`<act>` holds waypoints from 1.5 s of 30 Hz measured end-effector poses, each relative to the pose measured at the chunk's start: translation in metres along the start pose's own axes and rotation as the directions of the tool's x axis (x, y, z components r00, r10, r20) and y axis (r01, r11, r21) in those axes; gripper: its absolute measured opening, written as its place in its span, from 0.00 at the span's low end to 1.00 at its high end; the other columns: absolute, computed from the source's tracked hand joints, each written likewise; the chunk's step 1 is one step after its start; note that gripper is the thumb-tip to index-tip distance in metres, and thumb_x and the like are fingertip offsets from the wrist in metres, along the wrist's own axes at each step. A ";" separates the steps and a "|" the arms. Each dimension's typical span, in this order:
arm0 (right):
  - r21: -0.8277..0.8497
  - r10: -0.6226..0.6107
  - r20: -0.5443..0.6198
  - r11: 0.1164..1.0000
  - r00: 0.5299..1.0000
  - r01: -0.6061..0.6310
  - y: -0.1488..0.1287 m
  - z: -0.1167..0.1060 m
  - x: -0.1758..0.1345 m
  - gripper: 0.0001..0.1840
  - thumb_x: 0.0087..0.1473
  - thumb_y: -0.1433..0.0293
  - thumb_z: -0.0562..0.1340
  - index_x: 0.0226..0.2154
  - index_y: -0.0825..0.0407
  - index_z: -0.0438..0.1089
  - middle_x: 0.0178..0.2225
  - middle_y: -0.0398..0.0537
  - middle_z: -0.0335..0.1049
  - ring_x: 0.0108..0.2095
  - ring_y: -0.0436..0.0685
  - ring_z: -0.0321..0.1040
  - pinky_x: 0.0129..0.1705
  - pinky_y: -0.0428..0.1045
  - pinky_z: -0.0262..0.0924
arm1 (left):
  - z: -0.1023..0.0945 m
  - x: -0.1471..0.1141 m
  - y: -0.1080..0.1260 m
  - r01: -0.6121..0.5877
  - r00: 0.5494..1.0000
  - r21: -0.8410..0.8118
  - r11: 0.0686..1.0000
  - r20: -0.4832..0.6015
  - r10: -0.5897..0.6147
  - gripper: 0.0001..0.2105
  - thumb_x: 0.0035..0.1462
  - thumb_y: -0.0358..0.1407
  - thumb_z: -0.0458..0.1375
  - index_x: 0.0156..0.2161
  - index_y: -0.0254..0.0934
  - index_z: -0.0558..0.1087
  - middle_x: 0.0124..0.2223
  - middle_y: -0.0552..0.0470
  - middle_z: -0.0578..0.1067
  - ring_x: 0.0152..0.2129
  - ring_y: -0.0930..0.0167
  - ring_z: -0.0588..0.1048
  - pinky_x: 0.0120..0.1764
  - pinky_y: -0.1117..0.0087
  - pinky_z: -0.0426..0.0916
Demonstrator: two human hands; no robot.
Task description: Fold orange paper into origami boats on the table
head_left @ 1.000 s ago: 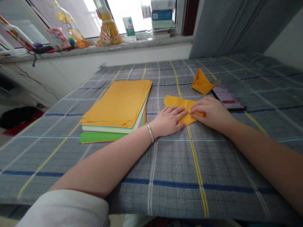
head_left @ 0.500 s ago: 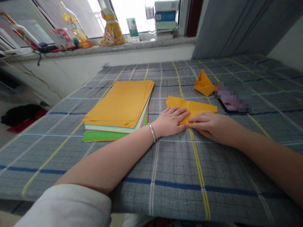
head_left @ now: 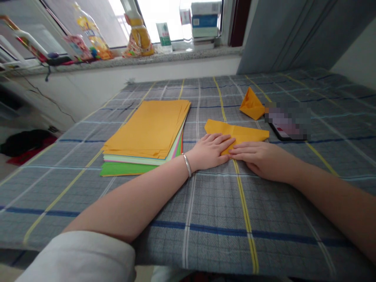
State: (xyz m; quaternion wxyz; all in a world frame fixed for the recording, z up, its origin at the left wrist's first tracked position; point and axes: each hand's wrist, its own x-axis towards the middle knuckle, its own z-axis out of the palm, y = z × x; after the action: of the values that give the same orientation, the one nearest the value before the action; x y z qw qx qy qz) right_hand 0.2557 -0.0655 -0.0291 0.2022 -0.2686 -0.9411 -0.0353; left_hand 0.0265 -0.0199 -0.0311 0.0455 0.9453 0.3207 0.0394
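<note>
A folded sheet of orange paper (head_left: 243,132) lies flat on the checked cloth, its near part covered by my hands. My left hand (head_left: 212,150) rests on its left side, palm down with the fingers stretched out. From the right, my right hand (head_left: 261,158) lies over the lower right part, fingers extended and side by side, the tips close to my left fingers. Beyond them stands a folded orange paper piece (head_left: 252,105) with a pointed top. A silver bangle (head_left: 187,164) circles my left wrist.
Left of my hands lies a stack of coloured paper (head_left: 149,127), orange on top, with green and white edges below. A phone (head_left: 286,123), partly blurred out, lies at the right. Bottles (head_left: 139,37) and boxes (head_left: 206,19) line the windowsill (head_left: 176,56) behind the grey checked cloth (head_left: 217,219).
My right hand has shifted slightly left along the paper's near edge, and its fingers lie flatter. My left hand stays in place on the paper.
</note>
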 end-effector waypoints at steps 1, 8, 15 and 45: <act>0.027 0.011 -0.004 1.000 1.000 -0.011 0.001 0.000 -0.001 0.21 0.58 0.79 0.56 0.48 0.52 0.79 0.49 0.52 0.79 0.52 0.59 0.75 0.56 0.57 0.70 | 0.000 0.000 0.000 -0.004 1.000 0.005 1.000 -0.005 0.004 0.29 0.70 0.48 0.46 0.71 0.39 0.55 0.72 0.46 0.59 0.67 0.61 0.58 0.67 0.57 0.50; 0.092 0.031 0.012 0.995 0.999 -0.032 0.004 0.001 -0.003 0.22 0.58 0.79 0.56 0.50 0.50 0.78 0.51 0.50 0.78 0.54 0.58 0.73 0.58 0.56 0.68 | -0.001 -0.001 0.002 -0.003 1.000 0.026 1.000 0.006 0.003 0.30 0.71 0.48 0.46 0.71 0.37 0.54 0.72 0.45 0.58 0.67 0.60 0.57 0.67 0.57 0.50; 0.031 0.016 0.048 0.999 0.999 -0.017 0.004 0.000 -0.003 0.21 0.59 0.79 0.55 0.49 0.53 0.78 0.53 0.55 0.77 0.55 0.60 0.72 0.58 0.57 0.68 | -0.001 -0.001 0.002 0.005 1.000 0.025 1.000 0.002 -0.005 0.28 0.71 0.48 0.46 0.70 0.38 0.57 0.71 0.45 0.59 0.68 0.60 0.57 0.68 0.57 0.50; -0.465 0.519 0.169 0.792 0.838 -0.397 -0.004 -0.016 -0.002 0.16 0.57 0.71 0.56 0.31 0.51 0.81 0.47 0.52 0.80 0.44 0.64 0.76 0.40 0.56 0.68 | -0.003 0.000 0.002 0.023 0.999 0.018 1.000 0.033 -0.023 0.29 0.70 0.47 0.49 0.72 0.44 0.54 0.72 0.47 0.58 0.68 0.59 0.57 0.68 0.55 0.51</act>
State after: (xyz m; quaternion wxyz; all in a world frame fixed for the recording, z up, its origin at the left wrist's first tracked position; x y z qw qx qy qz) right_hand 0.2612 -0.0728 -0.0148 0.0045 -0.5291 -0.8365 -0.1425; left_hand 0.0274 -0.0215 -0.0279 0.0430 0.9424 0.3310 0.0202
